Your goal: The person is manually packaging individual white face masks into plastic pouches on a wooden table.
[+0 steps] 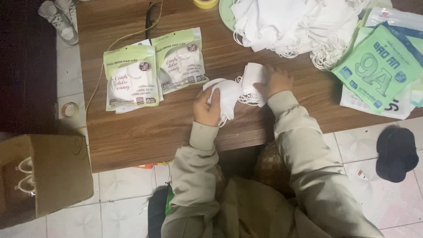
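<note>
My left hand [207, 108] grips a white face mask [227, 94] over the low wooden table [145, 128]. My right hand [275, 81] holds a second folded white mask [253, 77] just to its right, with ear loops hanging between them. Two green-and-white mask packets [132, 77] [180, 59] lie flat to the left of my hands. A large heap of loose white masks [295, 24] sits at the table's far edge, above my right hand.
A stack of green printed pouches [381, 66] lies at the right edge. A brown paper bag [42, 176] stands on the tiled floor at left, near a tape roll [69, 109] and shoes [61, 20]. A black cap [396, 152] lies on the floor at right.
</note>
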